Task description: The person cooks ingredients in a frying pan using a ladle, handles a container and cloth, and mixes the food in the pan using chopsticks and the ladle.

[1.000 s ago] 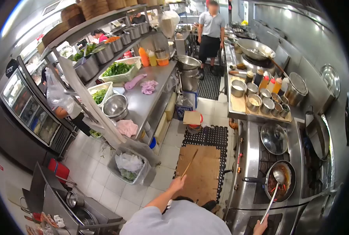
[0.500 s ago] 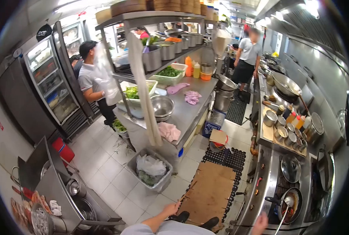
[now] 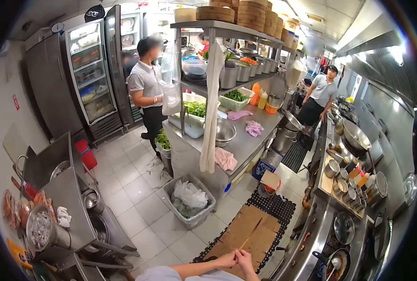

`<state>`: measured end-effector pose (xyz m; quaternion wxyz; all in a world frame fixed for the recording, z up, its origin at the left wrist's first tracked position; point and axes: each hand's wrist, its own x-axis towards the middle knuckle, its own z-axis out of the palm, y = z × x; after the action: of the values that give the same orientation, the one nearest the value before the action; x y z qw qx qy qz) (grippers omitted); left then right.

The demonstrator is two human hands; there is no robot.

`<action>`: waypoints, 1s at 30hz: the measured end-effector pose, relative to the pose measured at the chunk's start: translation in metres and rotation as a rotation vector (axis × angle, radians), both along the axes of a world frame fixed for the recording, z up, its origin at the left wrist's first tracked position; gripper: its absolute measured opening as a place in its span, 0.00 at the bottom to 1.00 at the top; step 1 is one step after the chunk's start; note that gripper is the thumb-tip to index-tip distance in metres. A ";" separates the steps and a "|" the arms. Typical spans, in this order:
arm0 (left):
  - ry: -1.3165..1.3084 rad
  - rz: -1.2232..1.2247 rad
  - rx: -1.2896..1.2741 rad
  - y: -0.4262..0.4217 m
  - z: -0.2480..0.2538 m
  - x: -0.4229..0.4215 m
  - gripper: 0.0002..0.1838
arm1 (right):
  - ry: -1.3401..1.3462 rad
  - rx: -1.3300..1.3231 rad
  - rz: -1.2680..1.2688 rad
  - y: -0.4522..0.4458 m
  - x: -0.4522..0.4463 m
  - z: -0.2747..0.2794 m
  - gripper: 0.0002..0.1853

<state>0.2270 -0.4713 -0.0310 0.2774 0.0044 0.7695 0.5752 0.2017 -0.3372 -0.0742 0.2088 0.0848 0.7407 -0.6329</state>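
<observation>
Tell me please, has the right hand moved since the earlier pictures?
Yes. The right hand has moved leftward, away from the stove, and is now close beside the left hand.

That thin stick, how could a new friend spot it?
Find the brown cardboard sheet on the holey black mat. Over its near end, the left hand and right hand meet. Poking from them, the stick is thin with a dark far end, unlike the cardboard.

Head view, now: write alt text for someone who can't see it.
A person's left hand and right hand meet at the near end of a thin stick above cardboard on a kitchen floor. At right, a ladle rests in a pan; at left, a co-worker holds a plastic bag.
</observation>
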 end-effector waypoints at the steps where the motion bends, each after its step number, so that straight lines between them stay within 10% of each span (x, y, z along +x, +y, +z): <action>1: 0.001 -0.008 0.035 0.001 0.003 0.009 0.24 | -0.010 0.000 0.008 0.008 0.006 0.000 0.15; 7: 0.136 -0.400 -0.169 -0.023 -0.063 0.033 0.27 | -0.293 -0.180 -0.318 0.033 0.040 0.005 0.09; 14: -0.049 -0.113 -0.239 -0.174 -0.053 0.022 0.23 | -0.337 0.111 -0.363 0.093 0.090 -0.101 0.11; 20: -0.188 0.548 -0.323 -0.356 -0.197 0.035 0.20 | -0.396 1.124 -0.034 0.032 0.065 -0.119 0.08; 24: -0.527 0.492 -0.621 -0.437 -0.185 0.105 0.19 | 0.021 0.815 0.254 -0.063 0.003 -0.110 0.21; 25: -0.515 0.487 -0.662 -0.446 -0.185 0.122 0.19 | -0.019 0.076 -0.150 -0.105 -0.002 -0.076 0.18; 26: -0.516 0.468 -0.700 -0.450 -0.183 0.141 0.20 | 0.301 0.754 0.344 -0.108 -0.025 -0.113 0.21; 27: -0.567 0.481 -0.640 -0.452 -0.179 0.156 0.22 | -0.168 0.208 0.127 -0.162 -0.039 -0.028 0.23; 29: -0.516 0.644 -0.453 -0.448 -0.174 0.189 0.18 | 0.621 0.514 0.487 -0.176 -0.092 -0.130 0.14; 30: -0.536 0.879 -0.288 -0.437 -0.161 0.196 0.16 | 0.433 0.709 0.681 -0.201 -0.114 -0.099 0.12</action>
<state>0.4230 -0.9082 -0.1922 0.1951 -0.5034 0.6723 0.5065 0.0877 -0.5381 -0.1736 0.2033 -0.2275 0.9207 -0.2433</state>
